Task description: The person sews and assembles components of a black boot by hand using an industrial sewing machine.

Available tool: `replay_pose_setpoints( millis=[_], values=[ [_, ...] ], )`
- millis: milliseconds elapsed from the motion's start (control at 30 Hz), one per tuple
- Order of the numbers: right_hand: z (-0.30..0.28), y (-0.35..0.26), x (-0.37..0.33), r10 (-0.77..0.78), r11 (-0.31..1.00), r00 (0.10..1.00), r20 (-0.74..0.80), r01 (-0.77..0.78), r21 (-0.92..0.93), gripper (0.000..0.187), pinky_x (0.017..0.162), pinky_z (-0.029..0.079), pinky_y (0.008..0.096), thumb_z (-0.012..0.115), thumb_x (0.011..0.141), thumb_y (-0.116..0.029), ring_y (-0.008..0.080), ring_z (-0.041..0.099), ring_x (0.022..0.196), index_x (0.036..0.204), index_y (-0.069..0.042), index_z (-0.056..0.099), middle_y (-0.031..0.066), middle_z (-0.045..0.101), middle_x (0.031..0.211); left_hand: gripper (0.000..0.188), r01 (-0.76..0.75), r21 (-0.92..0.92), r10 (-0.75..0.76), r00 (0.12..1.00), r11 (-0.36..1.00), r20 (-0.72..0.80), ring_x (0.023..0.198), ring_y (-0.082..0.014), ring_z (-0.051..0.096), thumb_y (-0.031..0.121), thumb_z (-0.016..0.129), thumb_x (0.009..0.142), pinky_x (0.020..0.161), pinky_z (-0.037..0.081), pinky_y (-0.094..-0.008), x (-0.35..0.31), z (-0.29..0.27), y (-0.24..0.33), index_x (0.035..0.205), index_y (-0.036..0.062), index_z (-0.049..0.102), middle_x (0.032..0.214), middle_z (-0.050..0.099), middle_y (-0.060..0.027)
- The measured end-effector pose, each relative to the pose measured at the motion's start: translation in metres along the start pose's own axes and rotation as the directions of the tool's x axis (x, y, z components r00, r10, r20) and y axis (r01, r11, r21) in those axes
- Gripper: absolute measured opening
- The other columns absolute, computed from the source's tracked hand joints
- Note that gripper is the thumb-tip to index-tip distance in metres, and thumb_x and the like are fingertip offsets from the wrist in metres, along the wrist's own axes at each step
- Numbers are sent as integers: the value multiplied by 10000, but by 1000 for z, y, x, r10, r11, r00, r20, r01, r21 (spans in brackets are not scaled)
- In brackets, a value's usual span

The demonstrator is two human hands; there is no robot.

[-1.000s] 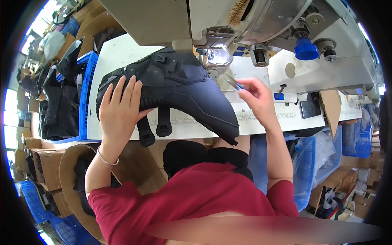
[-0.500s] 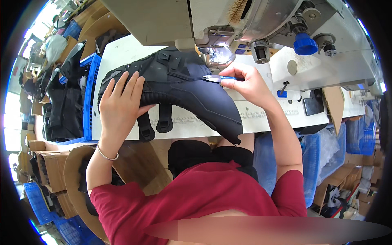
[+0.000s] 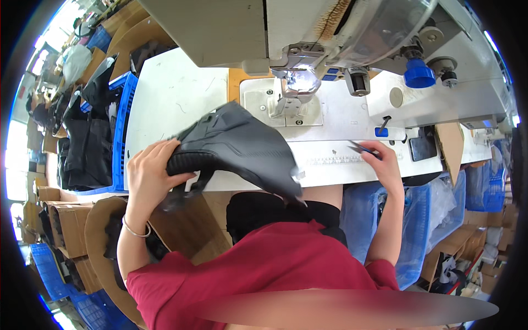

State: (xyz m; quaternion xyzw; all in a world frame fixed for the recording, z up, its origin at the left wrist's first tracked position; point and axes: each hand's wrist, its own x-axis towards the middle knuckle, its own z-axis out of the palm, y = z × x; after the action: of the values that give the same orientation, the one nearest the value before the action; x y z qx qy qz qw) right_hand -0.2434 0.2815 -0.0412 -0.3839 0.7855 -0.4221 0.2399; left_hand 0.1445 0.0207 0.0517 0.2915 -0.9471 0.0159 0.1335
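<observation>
My left hand (image 3: 147, 175) grips a black shoe upper (image 3: 236, 148) by its ribbed edge and holds it lifted off the white sewing table (image 3: 170, 99), tilted toward my lap. My right hand (image 3: 383, 163) rests at the table's front edge to the right and pinches small thread snips (image 3: 361, 148). The sewing machine head (image 3: 297, 71) with its lit needle area stands behind the upper, apart from it.
A blue crate (image 3: 122, 126) with several black uppers stands at the left of the table. Cardboard boxes (image 3: 60, 220) sit on the floor at left. Blue bins with plastic bags (image 3: 434, 214) stand at right. A blue knob (image 3: 418, 74) sticks up from the machine.
The upper has been pulled away from under the needle toward me and to the left. My right hand moved right, off the upper, to the table's front edge with the snips.
</observation>
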Motion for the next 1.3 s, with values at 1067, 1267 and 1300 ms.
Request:
replay_pose_setpoints(
  millis=[1067, 1267, 1300],
  values=[
    [150, -81, -5, -417, 904, 796, 438, 315, 289, 369, 583, 440, 399, 689, 832, -305, 375, 527, 625, 967, 21, 578, 190, 564, 684, 222, 589, -596, -249, 793, 545, 556, 924, -143, 622, 47, 581, 876, 814, 492, -287, -5, 8, -83, 1081, -10, 643, 995, 675, -72],
    [161, -113, -12, -533, 800, 704, 469, 600, 8, 342, 609, 461, 446, 650, 832, -370, 373, 597, 712, 838, -40, 562, 163, 588, 682, 242, 10, -746, 468, 773, 665, 427, 970, -186, 586, 182, 525, 941, 881, 438, -321, 82, -31, 28, 1057, -11, 614, 1025, 635, -103],
    [161, -119, -14, -543, 791, 695, 471, 611, 11, 342, 609, 461, 446, 650, 832, -370, 373, 597, 712, 838, -40, 562, 163, 588, 682, 259, 62, -745, 555, 626, 664, 548, 947, -185, 584, 215, 514, 954, 871, 435, -321, 87, -16, 35, 1049, -2, 621, 1007, 636, -99]
  ],
)
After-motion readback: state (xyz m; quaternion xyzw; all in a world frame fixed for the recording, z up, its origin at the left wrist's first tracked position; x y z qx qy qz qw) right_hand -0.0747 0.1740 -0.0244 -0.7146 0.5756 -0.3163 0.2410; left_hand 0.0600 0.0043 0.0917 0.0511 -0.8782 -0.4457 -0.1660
